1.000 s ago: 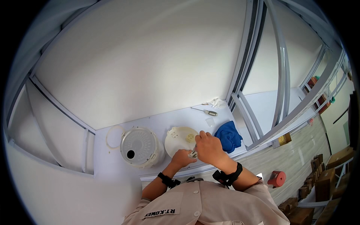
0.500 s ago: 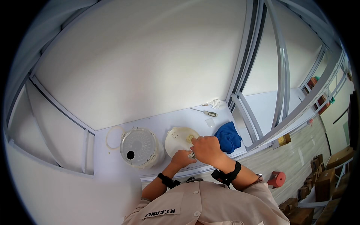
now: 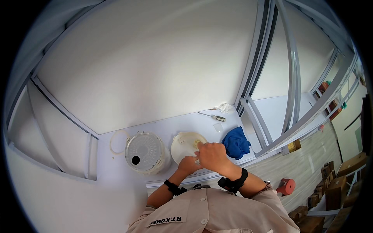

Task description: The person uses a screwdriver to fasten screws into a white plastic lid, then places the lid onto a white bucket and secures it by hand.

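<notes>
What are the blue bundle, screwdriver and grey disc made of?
Blue bundle: probably matte fabric, lying in soft folds.
Screwdriver: thin grey shaft suggests metal; thick handle, probably plastic, finish unclear.
Grey disc: perhaps metal with a dull silvery sheen, though plastic is possible.

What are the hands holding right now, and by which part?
Cannot be told: the left hand and right hand come together at the round cream cover's near edge, hiding anything between them.
</notes>
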The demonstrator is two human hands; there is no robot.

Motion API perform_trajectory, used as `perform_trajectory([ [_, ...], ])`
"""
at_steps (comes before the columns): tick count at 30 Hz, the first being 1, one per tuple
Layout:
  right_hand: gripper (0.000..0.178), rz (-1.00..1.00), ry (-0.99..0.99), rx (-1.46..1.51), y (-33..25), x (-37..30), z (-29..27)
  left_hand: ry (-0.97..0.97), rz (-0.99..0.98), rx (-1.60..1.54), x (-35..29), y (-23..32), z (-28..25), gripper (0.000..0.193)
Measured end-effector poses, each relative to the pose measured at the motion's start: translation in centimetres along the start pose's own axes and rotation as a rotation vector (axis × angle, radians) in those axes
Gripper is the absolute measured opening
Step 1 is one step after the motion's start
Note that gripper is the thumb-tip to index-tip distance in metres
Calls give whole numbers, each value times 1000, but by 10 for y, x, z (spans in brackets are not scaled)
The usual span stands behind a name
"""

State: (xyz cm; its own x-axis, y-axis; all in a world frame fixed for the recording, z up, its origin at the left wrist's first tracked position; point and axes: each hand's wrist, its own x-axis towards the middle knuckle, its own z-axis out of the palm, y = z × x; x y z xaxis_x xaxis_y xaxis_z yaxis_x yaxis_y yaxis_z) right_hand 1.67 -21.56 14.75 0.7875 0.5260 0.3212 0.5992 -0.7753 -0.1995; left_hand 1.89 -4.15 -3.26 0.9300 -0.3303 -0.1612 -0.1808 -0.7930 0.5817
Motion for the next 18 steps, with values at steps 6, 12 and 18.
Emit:
perform_trajectory([
  [6,30,-51,-31,3,1,-7,2,45,19,-92,-4,4,-1,50],
  [12,30,-3,14,105,-2,-11,-6,33,-59,-25,-4,12,-4,50],
  [18,26,137,175,284,3,-13,-37,77,78,-23,-15,20,-15,63],
])
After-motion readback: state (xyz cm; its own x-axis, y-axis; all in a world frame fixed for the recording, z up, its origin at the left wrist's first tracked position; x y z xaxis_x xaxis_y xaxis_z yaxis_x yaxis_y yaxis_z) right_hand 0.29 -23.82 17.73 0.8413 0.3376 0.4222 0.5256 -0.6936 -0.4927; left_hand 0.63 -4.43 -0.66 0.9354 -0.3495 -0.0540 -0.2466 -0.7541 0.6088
